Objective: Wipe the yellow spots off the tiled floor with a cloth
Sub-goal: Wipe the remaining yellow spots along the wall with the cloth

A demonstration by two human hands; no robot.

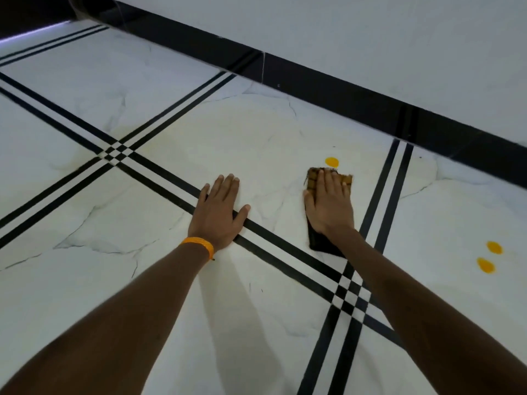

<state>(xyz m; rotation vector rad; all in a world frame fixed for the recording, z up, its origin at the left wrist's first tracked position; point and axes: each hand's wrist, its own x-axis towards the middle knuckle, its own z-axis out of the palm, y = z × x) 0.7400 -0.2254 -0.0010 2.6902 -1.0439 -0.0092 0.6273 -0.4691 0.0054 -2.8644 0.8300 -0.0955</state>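
Left hand flat on tiled floor, fingers together; right hand presses dark cloth, fingers together, just below yellow spot centre-right.

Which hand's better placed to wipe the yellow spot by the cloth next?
Right. The right hand presses flat on the cloth, whose far edge sits just short of the nearest yellow spot. The left hand rests bare on the floor, farther away, without a cloth.

White tiled floor with dark cloth, three yellow spots, perhaps faint yellowish smears.
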